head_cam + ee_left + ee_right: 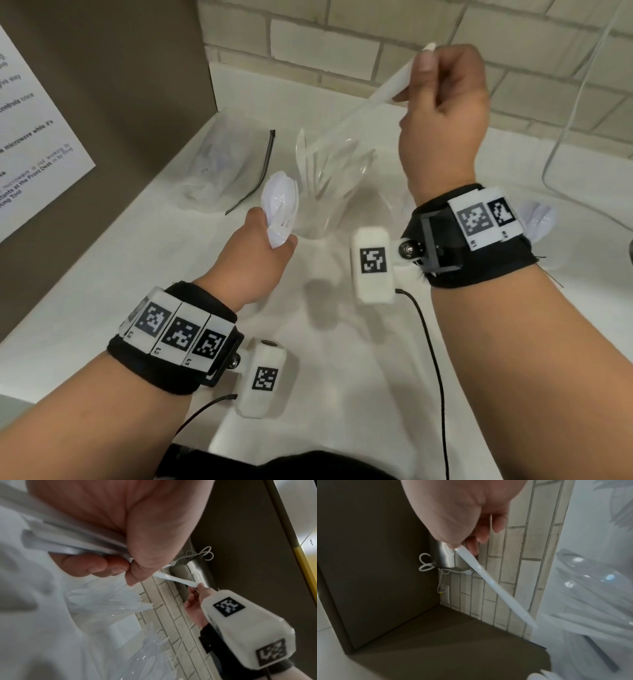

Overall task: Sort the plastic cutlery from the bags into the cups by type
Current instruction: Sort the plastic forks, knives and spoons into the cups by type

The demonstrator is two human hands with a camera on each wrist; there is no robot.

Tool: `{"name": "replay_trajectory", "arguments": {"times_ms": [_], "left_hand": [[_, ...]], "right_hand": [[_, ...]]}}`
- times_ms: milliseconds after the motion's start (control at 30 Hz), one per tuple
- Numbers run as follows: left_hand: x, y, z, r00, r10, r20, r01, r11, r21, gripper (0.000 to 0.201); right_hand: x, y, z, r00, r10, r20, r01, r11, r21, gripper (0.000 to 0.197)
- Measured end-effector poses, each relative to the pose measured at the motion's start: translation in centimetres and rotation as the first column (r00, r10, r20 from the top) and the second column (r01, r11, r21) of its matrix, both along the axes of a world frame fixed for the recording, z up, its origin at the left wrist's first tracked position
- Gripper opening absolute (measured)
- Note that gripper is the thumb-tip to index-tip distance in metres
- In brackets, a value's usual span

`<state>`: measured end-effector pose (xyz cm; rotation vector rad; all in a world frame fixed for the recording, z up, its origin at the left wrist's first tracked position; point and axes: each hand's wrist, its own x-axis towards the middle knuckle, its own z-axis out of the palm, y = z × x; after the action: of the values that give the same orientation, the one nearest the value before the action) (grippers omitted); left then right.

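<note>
My left hand point(262, 255) grips a bundle of white plastic spoons and forks point(279, 209) by the handles, bowls up, left of a clear cup point(329, 185) that holds several white pieces. My right hand point(442, 102) is raised above that cup and pinches one long white cutlery piece point(383, 90) by its handle, its lower end slanting down toward the cup. In the right wrist view the piece point(489, 584) runs from my fingers point(481, 534) toward the clear plastic. In the left wrist view my left hand point(109, 566) holds the handles point(68, 540).
A clear zip bag point(222, 164) with a black strip lies at the back left of the white counter point(137, 274). Spoon bowls point(537, 219) show behind my right wrist. A brown side panel point(120, 85) bounds the left, a brick wall point(376, 41) the back.
</note>
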<state>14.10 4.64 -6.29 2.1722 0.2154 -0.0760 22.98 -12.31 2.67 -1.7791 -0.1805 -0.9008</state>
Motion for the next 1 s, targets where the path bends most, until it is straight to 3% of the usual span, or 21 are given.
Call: {"name": "replay_trajectory", "arguments": {"times_ms": [100, 200, 267, 467, 600, 667, 767, 900, 1000], "left_hand": [[0.0, 0.2, -0.1, 1.0, -0.002, -0.021, -0.002, 0.987, -0.159, 0.026], [-0.2, -0.3, 0.3, 0.996, -0.081, -0.028, 0.063, 0.912, -0.405, 0.017], [-0.3, -0.5, 0.6, 0.99, -0.142, -0.01, 0.12, 0.868, -0.481, 0.019], [-0.2, -1.1, 0.9, 0.983, -0.179, -0.024, 0.133, 0.809, -0.573, 0.02], [0.0, -2.2, 1.2, 0.981, -0.185, -0.055, 0.113, 0.784, -0.611, 0.016], [0.2, -2.6, 1.4, 0.981, -0.185, -0.053, 0.122, 0.809, -0.574, 0.006], [0.2, -3.2, 1.6, 0.98, -0.192, -0.044, 0.133, 0.812, -0.569, 0.021], [0.1, -3.6, 1.9, 0.973, -0.227, -0.051, 0.134, 0.727, -0.673, 0.045], [0.0, -3.8, 2.0, 0.977, -0.201, -0.075, 0.076, 0.65, -0.756, 0.036]], "right_hand": [[0.2, -0.1, -1.5, 0.999, -0.035, -0.002, 0.035, 0.993, -0.11, 0.012], [0.4, 0.1, -4.0, 0.983, -0.031, -0.18, -0.026, 0.952, -0.304, 0.022], [0.3, 0.1, -5.0, 0.952, -0.059, -0.299, -0.066, 0.919, -0.389, 0.025], [-2.8, 0.4, -4.5, 0.953, 0.006, -0.303, -0.099, 0.951, -0.293, 0.024], [-5.5, 1.0, -4.2, 0.841, 0.201, -0.503, -0.29, 0.951, -0.105, 0.037], [-6.2, 1.0, -4.3, 0.784, 0.224, -0.579, -0.342, 0.934, -0.102, 0.05], [-6.3, 0.8, -4.7, 0.736, 0.21, -0.643, -0.361, 0.926, -0.112, 0.061], [-6.0, 0.6, -5.1, 0.663, 0.304, -0.684, -0.386, 0.922, 0.036, 0.052], [-5.9, 0.5, -5.0, 0.657, 0.338, -0.674, -0.374, 0.922, 0.098, 0.037]]}}
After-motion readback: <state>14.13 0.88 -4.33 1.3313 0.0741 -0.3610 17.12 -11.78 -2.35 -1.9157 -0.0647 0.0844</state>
